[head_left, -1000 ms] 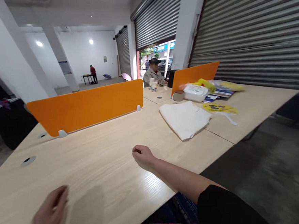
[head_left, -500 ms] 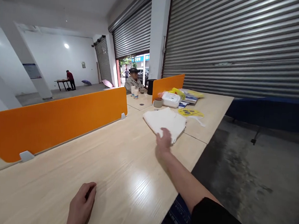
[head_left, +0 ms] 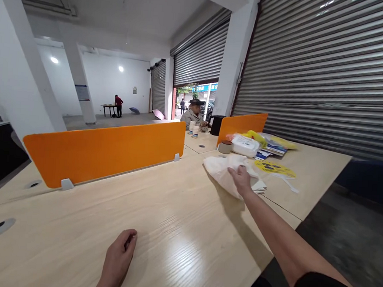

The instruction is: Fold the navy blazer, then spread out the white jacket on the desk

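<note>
Right hand (head_left: 242,180) grips the white cloth (head_left: 224,172); left hand (head_left: 117,260) rests curled on the table (head_left: 179,230). Dragging the cloth could snag the yellow fan (head_left: 275,168) nearby.

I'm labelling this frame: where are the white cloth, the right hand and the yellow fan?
white cloth (head_left: 220,171), head view, bare folded part left of the hand
right hand (head_left: 240,179), head view, back of the hand
yellow fan (head_left: 274,167), head view, middle of its face
</note>
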Demonstrator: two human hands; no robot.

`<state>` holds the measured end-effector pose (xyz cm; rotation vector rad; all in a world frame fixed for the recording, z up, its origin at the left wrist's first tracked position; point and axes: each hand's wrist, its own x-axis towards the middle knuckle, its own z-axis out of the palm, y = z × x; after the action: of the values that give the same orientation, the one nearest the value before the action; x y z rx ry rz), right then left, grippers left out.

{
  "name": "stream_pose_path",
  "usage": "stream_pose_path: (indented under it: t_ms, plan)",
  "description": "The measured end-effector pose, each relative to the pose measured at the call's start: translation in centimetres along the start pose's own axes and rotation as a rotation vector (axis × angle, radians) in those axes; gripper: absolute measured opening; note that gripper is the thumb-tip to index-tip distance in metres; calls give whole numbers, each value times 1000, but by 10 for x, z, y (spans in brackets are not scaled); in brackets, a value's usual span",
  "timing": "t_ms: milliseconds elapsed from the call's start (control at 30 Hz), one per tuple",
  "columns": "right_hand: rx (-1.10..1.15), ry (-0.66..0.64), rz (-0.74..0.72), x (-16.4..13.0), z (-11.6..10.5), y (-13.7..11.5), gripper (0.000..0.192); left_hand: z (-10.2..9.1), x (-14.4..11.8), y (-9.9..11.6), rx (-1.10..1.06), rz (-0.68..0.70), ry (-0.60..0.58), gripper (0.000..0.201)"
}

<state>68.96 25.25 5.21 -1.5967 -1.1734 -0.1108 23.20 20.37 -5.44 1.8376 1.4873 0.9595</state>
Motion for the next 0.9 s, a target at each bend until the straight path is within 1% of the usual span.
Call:
stream_pose_path:
  t_ms: [33, 67, 100, 133, 200, 233, 267, 300, 333, 367, 433, 467, 500, 567, 667, 733, 767, 833, 900]
  plan:
    - [30, -65, -99, -3, 6, -16, 16, 1, 1, 0, -41, -39, 21, 37]
    - [61, -170, -225, -10, 13, -33, 16, 1, 2, 0, -102, -79, 46, 43]
    - [89, -313, -370, -22, 21, -52, 18, 2, 3, 0, -178, -115, 75, 48]
    - [128, -492, -531, -39, 29, -72, 20, 2, 4, 0, -262, -142, 111, 54]
    - [135, -854, -758, -81, 47, -109, 22, 0, 5, -2, -412, -178, 197, 63]
    - [152, -1049, -858, -104, 56, -124, 18, -2, 6, -4, -461, -188, 240, 66]
    - [196, -1210, -954, -127, 64, -136, 13, -5, 6, -5, -485, -193, 273, 66]
    - [242, -1301, -1011, -148, 72, -145, 14, -8, 6, -6, -484, -196, 300, 65]
    - [279, -1336, -1023, -166, 80, -151, 19, -11, 6, -7, -461, -196, 319, 64]
    - [304, -1336, -1022, -182, 86, -155, 23, -14, 6, -8, -420, -191, 334, 63]
    - [317, -1278, -1000, -204, 95, -156, 27, -18, 4, -8, -293, -136, 362, 60]
    - [318, -1250, -1001, -212, 99, -154, 27, -19, 3, -8, -209, -75, 370, 59]
    - [321, -1229, -1006, -217, 102, -152, 28, -18, 1, -7, -118, 9, 372, 57]
    - [322, -1203, -993, -223, 108, -147, 29, -14, -3, -6, 72, 222, 332, 56]
    - [268, -1194, -953, -230, 115, -144, 24, -7, -8, -1, 312, 511, 225, 67]
    - [194, -1159, -946, -236, 114, -146, 19, -3, -10, 2, 432, 644, 187, 72]
    - [149, -1134, -952, -241, 111, -148, 18, -1, -10, 2, 485, 684, 181, 71]
    - [59, -1089, -980, -250, 100, -152, 22, 0, -9, 2, 585, 715, 161, 60]
    - [14, -1083, -1034, -256, 84, -154, 25, 1, -9, 1, 682, 678, 123, 53]
